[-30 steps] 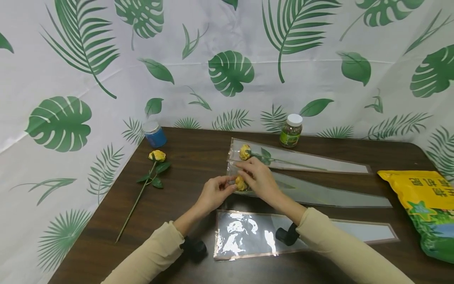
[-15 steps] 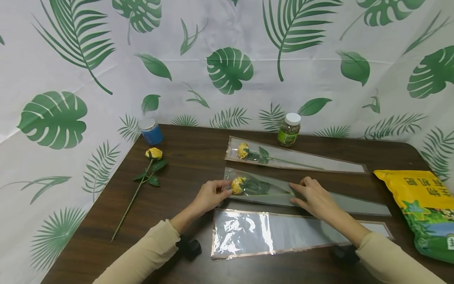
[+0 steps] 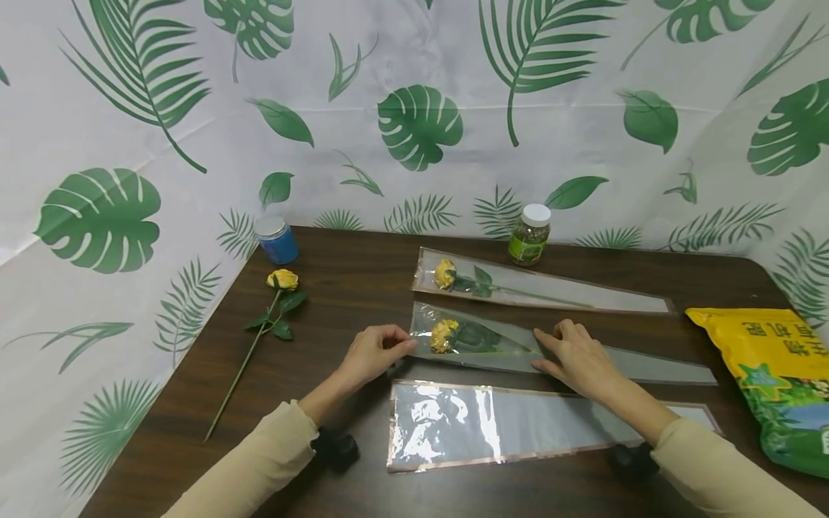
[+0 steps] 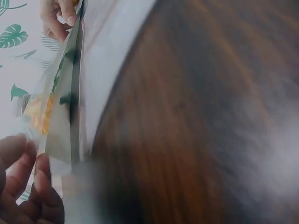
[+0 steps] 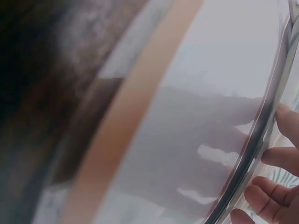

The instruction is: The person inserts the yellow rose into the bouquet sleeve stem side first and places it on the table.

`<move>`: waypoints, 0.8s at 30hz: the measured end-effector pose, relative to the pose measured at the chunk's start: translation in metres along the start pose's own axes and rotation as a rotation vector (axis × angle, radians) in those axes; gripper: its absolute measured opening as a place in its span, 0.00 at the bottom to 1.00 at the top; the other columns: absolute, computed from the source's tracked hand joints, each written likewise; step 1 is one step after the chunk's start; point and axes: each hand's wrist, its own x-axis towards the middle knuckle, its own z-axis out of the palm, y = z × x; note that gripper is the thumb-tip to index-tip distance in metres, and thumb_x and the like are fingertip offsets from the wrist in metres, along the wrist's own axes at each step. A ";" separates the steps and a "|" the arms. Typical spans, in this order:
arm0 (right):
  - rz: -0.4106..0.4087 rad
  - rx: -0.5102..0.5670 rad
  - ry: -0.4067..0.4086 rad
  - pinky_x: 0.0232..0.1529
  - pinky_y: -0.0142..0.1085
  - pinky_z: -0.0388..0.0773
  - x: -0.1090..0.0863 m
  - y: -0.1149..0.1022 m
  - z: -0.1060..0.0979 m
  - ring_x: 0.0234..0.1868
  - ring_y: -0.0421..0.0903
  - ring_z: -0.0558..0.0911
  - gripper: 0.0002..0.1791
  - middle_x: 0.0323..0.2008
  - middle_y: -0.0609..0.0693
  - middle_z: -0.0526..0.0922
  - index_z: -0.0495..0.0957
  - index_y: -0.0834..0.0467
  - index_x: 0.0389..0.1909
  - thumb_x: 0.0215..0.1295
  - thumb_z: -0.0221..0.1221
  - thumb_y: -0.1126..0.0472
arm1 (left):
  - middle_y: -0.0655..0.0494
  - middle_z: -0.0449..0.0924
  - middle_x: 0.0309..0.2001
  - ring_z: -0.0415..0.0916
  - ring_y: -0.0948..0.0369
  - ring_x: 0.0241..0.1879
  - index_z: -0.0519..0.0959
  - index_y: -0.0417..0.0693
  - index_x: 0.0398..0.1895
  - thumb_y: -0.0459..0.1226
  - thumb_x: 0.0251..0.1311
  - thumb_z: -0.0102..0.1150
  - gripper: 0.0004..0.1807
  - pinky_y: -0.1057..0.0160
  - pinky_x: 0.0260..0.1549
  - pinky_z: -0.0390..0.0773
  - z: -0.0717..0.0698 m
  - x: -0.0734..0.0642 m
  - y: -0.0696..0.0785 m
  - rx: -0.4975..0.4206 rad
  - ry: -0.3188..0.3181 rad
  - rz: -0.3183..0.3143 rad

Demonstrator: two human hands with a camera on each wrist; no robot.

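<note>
A clear tapered flower sleeve [image 3: 660, 365] lies across the middle of the table. A yellow artificial rose [image 3: 444, 336] is inside it, bloom near the wide left end and stem pointing right. My left hand [image 3: 374, 354] pinches the sleeve's wide end, just left of the bloom. In the left wrist view, those fingertips meet at the film's edge. My right hand [image 3: 578, 357] touches the sleeve farther along, thumb and index finger spread across its width. The right wrist view shows the right fingers [image 5: 280, 159] apart along the sleeve's edge.
Behind lies another sleeve [image 3: 622, 298] with a yellow rose in it. A flat sleeve [image 3: 447, 424] lies in front. One loose yellow rose [image 3: 283, 279] is at left. A blue jar [image 3: 278, 243], a white-lidded jar [image 3: 529, 236] and a yellow-green bag [image 3: 771, 360] stand around the table.
My right hand has moved from the bloom rightward along the sleeve. My left hand has left the bloom for the sleeve's wide end. The rose sits deeper in the sleeve.
</note>
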 end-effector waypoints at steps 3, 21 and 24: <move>0.014 0.000 -0.022 0.21 0.32 0.57 0.000 0.000 -0.003 0.28 0.48 0.64 0.30 0.36 0.59 0.70 0.76 0.66 0.54 0.52 0.67 0.53 | 0.61 0.78 0.26 0.67 0.64 0.24 0.83 0.51 0.30 0.43 0.60 0.61 0.07 0.66 0.25 0.67 -0.003 -0.004 -0.002 0.056 -0.017 0.003; 0.042 -0.047 -0.086 0.21 0.37 0.63 0.004 -0.001 -0.002 0.35 0.54 0.69 0.32 0.40 0.61 0.70 0.73 0.63 0.58 0.55 0.65 0.50 | 0.61 0.73 0.21 0.64 0.65 0.21 0.80 0.49 0.26 0.41 0.61 0.60 0.08 0.68 0.22 0.64 -0.002 -0.006 -0.010 0.261 -0.031 0.091; 0.023 -0.042 -0.039 0.21 0.38 0.65 0.002 -0.003 -0.006 0.34 0.54 0.70 0.34 0.40 0.62 0.71 0.73 0.66 0.58 0.53 0.67 0.52 | 0.59 0.77 0.25 0.68 0.65 0.22 0.81 0.47 0.32 0.41 0.62 0.59 0.08 0.68 0.22 0.69 -0.009 -0.012 -0.009 0.202 -0.047 0.075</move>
